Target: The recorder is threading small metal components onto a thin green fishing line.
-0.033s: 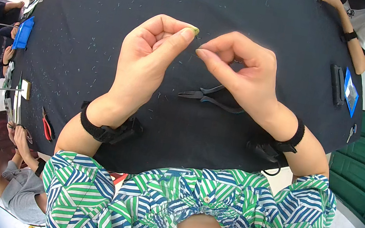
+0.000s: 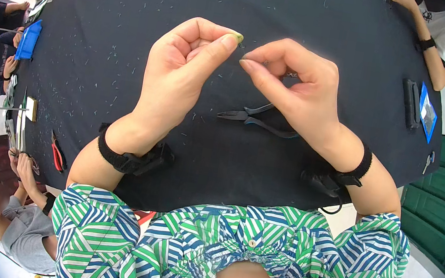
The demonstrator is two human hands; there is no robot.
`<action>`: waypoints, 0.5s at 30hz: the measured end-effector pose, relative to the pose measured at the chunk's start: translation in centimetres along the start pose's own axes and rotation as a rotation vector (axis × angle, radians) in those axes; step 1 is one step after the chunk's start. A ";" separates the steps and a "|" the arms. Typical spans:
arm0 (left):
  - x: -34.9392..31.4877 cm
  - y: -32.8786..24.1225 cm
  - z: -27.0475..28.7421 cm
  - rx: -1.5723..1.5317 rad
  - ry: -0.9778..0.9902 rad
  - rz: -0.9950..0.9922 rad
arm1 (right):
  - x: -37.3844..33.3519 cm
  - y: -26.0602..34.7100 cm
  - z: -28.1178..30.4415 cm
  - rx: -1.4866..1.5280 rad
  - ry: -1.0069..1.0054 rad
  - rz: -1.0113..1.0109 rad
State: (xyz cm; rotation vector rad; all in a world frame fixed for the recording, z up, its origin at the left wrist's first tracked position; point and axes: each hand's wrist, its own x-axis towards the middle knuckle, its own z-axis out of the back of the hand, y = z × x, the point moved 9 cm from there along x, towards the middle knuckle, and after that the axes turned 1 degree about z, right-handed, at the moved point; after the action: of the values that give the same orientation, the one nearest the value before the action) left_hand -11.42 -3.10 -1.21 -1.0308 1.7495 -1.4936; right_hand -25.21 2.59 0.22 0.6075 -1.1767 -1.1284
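Observation:
My left hand [image 2: 178,69] is closed in a pinch, with a small yellow-green piece [image 2: 240,37] showing at the tips of thumb and forefinger. Its exact kind is too small to tell. Just to the right, my right hand [image 2: 302,87] also pinches thumb and forefinger together; whatever lies between those tips, if anything, I cannot make out. A narrow gap separates the two hands' fingertips, both above the dark cloth. Below them lies a pair of pliers [image 2: 233,115] with dark, blue-trimmed handles, partly covered by my right hand.
The black-covered table [image 2: 219,161] is sprinkled with tiny clippings. Red-handled pliers [image 2: 58,153] lie at the left, near a person in grey [image 2: 32,237]. A blue tray [image 2: 29,40] is at the far left edge. A black case [image 2: 410,104] and blue-edged packet [image 2: 427,114] lie right.

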 end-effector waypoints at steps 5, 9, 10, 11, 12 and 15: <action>0.1 -0.2 -0.1 0.184 0.025 -0.068 | 0.1 3.8 -0.1 -0.366 -0.010 0.429; 0.3 -0.1 -0.6 0.204 0.072 -0.103 | 0.0 4.7 0.4 -0.472 -0.003 0.510; 0.2 -0.1 -0.8 0.259 0.080 -0.107 | 0.0 5.0 0.5 -0.500 0.000 0.543; 0.1 -0.2 -0.9 0.311 0.088 -0.114 | -0.1 5.2 0.5 -0.528 0.004 0.575; 0.0 -0.3 -0.9 0.314 0.090 -0.109 | 0.0 5.2 0.7 -0.529 0.002 0.573; -0.3 -0.7 -1.5 0.405 0.127 -0.136 | 0.3 4.6 0.9 -0.478 0.000 0.536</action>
State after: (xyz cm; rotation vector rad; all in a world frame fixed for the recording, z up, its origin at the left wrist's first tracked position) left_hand -12.40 -2.19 -0.23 -0.8704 1.3936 -1.9367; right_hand -24.38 4.17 4.56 -0.0789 -0.9410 -0.8932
